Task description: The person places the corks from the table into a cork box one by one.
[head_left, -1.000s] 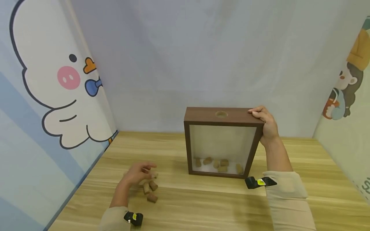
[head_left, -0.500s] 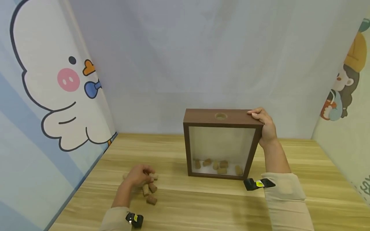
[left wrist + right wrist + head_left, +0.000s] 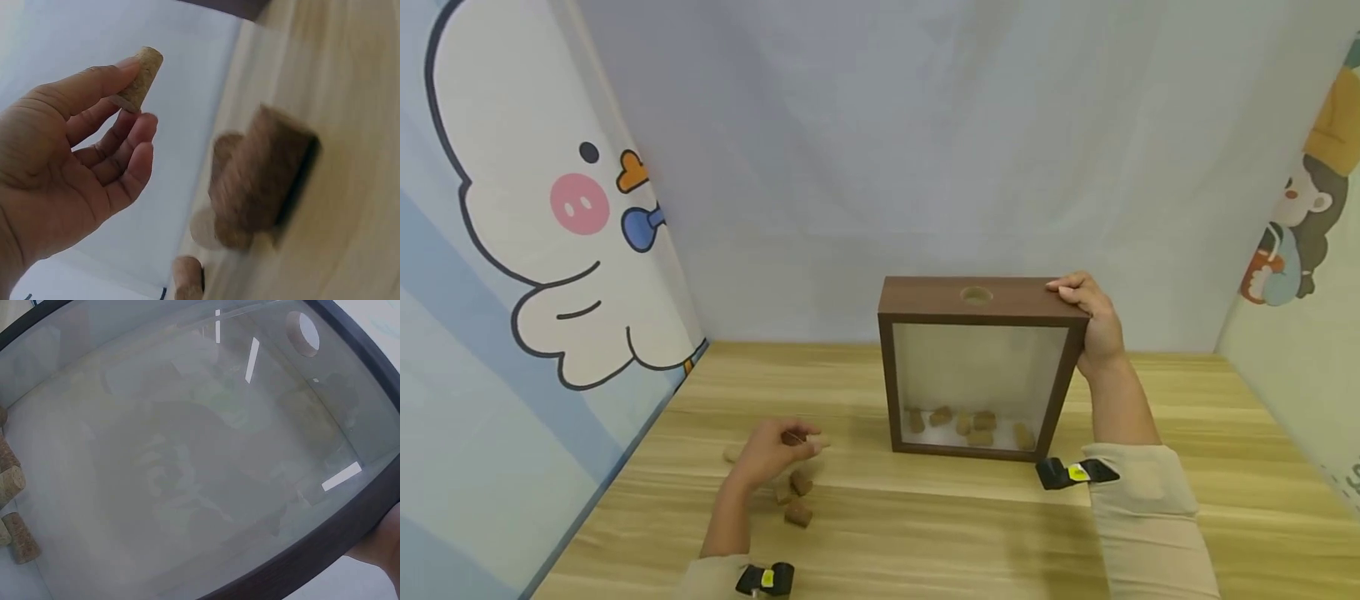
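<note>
**Left hand (image 3: 773,452) pinches a cork (image 3: 147,76) while right hand (image 3: 1096,323) grips a framed box (image 3: 928,297)**

In the head view, the left hand is at the box's 8 o'clock, over the wood-grain table (image 3: 925,525). Its thumb and fingertips close on the cork, parted only by its thickness; the remaining fingers bend loosely. The held cork pokes out at the hand's 3 o'clock, clear of the tabletop. Loose corks (image 3: 798,513) lie on the table around the hand's 5 o'clock, another near its 9.

The right hand curls over the box's 2 o'clock corner, fingers on the top edge. The box stands upright, a round hole (image 3: 977,295) at its 12 and more corks (image 3: 980,437) inside along its 6.
</note>
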